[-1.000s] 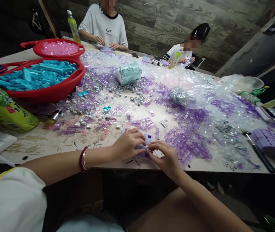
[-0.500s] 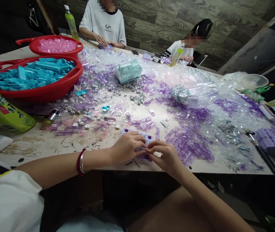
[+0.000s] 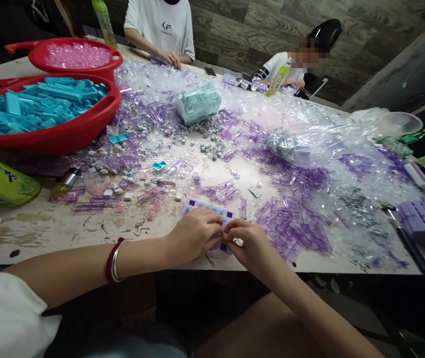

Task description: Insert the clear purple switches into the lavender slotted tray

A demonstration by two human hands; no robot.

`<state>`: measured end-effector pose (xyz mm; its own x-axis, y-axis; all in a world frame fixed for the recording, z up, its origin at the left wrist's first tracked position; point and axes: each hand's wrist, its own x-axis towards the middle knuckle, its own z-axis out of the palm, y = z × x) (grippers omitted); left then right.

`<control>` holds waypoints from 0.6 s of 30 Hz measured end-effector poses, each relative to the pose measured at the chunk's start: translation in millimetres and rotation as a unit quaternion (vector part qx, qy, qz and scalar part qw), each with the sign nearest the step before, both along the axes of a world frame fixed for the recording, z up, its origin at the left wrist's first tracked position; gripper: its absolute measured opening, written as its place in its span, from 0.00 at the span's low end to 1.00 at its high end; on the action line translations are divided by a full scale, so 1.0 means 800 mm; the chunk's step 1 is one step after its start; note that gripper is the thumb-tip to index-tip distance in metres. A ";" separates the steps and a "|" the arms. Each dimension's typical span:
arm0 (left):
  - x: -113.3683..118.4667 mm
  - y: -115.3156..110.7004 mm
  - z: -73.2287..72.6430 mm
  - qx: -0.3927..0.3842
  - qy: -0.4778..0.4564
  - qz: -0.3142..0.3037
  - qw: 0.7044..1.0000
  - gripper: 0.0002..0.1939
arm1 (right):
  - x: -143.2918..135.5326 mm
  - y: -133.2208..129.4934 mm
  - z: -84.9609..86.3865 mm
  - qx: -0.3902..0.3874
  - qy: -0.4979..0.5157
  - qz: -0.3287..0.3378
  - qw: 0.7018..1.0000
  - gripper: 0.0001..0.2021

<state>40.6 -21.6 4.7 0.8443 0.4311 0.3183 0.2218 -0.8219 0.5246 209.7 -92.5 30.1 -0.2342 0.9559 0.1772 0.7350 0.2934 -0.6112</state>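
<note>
A light purple plastic plate with small square openings and blue bits (image 3: 230,214) lies at the table's front edge, partly covered by my hands. My left hand (image 3: 195,231) curls over its left and middle part, gripping it. From the right, my right hand (image 3: 250,239) pinches thumb and forefinger together over the plate, against the left fingertips. Whatever sits in that pinch is too small and hidden to make out. Loose clear purple rectangular pieces (image 3: 227,191) are scattered just beyond the plate, and a denser heap of them (image 3: 294,223) spreads beside my right hand.
Red basins with blue parts (image 3: 100,112) and pink pieces (image 3: 113,67) stand at left, near a green bottle (image 3: 7,181). A wipes pack (image 3: 198,103) sits mid-table. At right are a black-handled tool (image 3: 410,243) and stacked purple plates (image 3: 423,223). Two people work opposite.
The view has shifted slightly. My fingertips have moved a little over the plate, and more of its upper edge shows. Across the table, one person's hands have drawn together.
</note>
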 end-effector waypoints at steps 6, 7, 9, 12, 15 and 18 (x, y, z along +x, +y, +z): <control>-0.002 -0.003 -0.002 -0.030 -0.006 0.009 1.000 0.08 | -0.006 0.004 0.000 -0.019 -0.025 -0.023 0.999 0.10; -0.002 -0.004 -0.002 -0.026 -0.011 0.010 1.000 0.08 | -0.006 0.005 0.000 -0.020 -0.022 -0.025 0.999 0.10; -0.002 -0.005 -0.003 -0.013 -0.022 0.008 1.000 0.10 | -0.006 0.006 -0.002 -0.024 -0.009 -0.025 0.999 0.11; -0.003 -0.007 -0.001 0.009 -0.020 0.013 1.000 0.12 | -0.006 0.009 -0.001 -0.031 0.002 -0.028 0.999 0.12; -0.002 -0.006 0.002 -0.008 0.005 0.021 1.000 0.14 | -0.007 0.012 0.004 -0.044 -0.015 -0.014 0.999 0.13; -0.002 -0.001 0.006 -0.056 0.023 0.023 0.998 0.14 | -0.009 0.012 0.007 -0.047 -0.030 0.003 0.998 0.13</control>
